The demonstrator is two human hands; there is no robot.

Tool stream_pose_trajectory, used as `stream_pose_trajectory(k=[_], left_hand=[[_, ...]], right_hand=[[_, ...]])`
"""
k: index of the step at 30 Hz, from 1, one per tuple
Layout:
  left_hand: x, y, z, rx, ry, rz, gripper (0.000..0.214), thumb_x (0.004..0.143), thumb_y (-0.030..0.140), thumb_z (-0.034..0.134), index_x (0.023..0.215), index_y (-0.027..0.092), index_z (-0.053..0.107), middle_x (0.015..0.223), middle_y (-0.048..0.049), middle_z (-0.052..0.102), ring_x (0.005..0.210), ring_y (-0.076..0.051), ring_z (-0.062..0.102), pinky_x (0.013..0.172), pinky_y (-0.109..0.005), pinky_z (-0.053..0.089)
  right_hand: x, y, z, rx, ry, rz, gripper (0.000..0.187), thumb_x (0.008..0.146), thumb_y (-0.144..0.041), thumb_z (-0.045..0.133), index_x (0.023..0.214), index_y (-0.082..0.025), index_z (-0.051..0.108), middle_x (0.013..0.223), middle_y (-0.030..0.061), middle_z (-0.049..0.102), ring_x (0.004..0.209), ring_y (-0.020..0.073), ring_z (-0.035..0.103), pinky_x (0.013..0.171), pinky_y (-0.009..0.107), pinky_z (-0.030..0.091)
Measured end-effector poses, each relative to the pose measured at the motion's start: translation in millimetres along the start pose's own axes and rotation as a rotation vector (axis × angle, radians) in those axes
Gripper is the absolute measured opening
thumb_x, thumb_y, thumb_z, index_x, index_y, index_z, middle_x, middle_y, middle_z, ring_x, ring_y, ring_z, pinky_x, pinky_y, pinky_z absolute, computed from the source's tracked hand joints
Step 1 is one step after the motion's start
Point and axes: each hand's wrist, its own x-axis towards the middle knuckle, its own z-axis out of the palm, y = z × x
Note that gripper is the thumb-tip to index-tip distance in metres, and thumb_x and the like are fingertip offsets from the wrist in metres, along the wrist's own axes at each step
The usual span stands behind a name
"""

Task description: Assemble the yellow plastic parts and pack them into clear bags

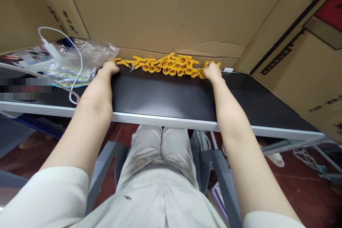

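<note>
A pile of yellow plastic pieces (171, 66) with flared, cup-like ends and forked stems lies along the back of the black table. At the pile's left end, my left hand (110, 67) is closed, and a yellow stem pokes out beyond its fingers. My right hand (213, 72) curls around one yellow piece (202, 73) at the opposite end; part of that piece is hidden by the fingers. Beside my left hand, a small metal spiral (131, 67) lies among the stems.
Clear plastic bags (88, 57) and a white cable (80, 53) lie on the left of the table (162, 96). A cardboard wall (165, 10) rises behind the pile, with another cardboard panel (307, 53) on the right. Grey chair armrests (227, 185) flank my lap.
</note>
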Motion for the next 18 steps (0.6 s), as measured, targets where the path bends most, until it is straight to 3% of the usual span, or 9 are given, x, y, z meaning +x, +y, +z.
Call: stream_pose_trajectory(k=[2, 4, 8, 10, 13, 18], left_hand=[[-10, 13, -4.1, 0.063, -0.023, 0.017, 0.040, 0.090, 0.008, 0.059, 0.127, 0.007, 0.072, 0.145, -0.0161, 0.074, 0.136, -0.031, 0.068, 0.122, -0.039, 0.049], [-20, 22, -6.6, 0.074, -0.004, 0.014, 0.036, 0.090, 0.009, 0.061, 0.123, 0.007, 0.075, 0.145, -0.0176, 0.074, 0.137, -0.031, 0.068, 0.121, -0.036, 0.049], [-32, 29, -8.0, 0.020, 0.100, 0.016, 0.038, 0.095, 0.013, 0.059, 0.129, 0.005, 0.074, 0.145, -0.0223, 0.073, 0.140, -0.033, 0.066, 0.123, -0.036, 0.047], [-33, 30, -10.9, -0.032, 0.179, 0.031, 0.041, 0.100, 0.012, 0.052, 0.136, 0.003, 0.069, 0.149, -0.0215, 0.069, 0.140, -0.031, 0.064, 0.124, -0.037, 0.046], [-32, 35, -22.5, -0.104, 0.303, 0.050, 0.041, 0.106, 0.010, 0.043, 0.141, -0.001, 0.062, 0.155, -0.0207, 0.063, 0.143, -0.027, 0.058, 0.126, -0.037, 0.042], [-37, 62, -50.3, -0.224, 0.421, 0.063, 0.038, 0.108, 0.008, 0.044, 0.139, -0.001, 0.064, 0.151, -0.0166, 0.069, 0.143, -0.022, 0.060, 0.126, -0.033, 0.041]], right_hand=[[1, 0, 2, -0.004, -0.017, -0.011, 0.046, 0.109, -0.022, 0.040, 0.142, -0.010, 0.070, 0.143, 0.0261, 0.071, 0.137, 0.0400, 0.067, 0.117, 0.051, 0.050], [1, 0, 2, -0.011, -0.037, -0.020, 0.046, 0.113, -0.028, 0.040, 0.141, -0.008, 0.070, 0.143, 0.0280, 0.070, 0.139, 0.0397, 0.067, 0.119, 0.050, 0.049], [-2, 0, 0, -0.007, -0.066, -0.026, 0.048, 0.115, -0.038, 0.043, 0.136, -0.006, 0.072, 0.135, 0.0284, 0.074, 0.136, 0.0374, 0.070, 0.116, 0.047, 0.051], [-4, 2, 0, 0.005, -0.095, -0.041, 0.045, 0.112, -0.042, 0.052, 0.132, -0.008, 0.073, 0.129, 0.0261, 0.076, 0.131, 0.0368, 0.072, 0.113, 0.046, 0.053], [-7, 4, -1, 0.008, -0.151, -0.043, 0.035, 0.103, -0.037, 0.070, 0.127, -0.013, 0.075, 0.128, 0.0220, 0.078, 0.126, 0.0375, 0.073, 0.111, 0.046, 0.055], [-11, 2, -4, 0.036, -0.190, -0.014, 0.034, 0.107, -0.037, 0.063, 0.126, -0.010, 0.073, 0.130, 0.0268, 0.076, 0.126, 0.0393, 0.072, 0.111, 0.045, 0.054]])
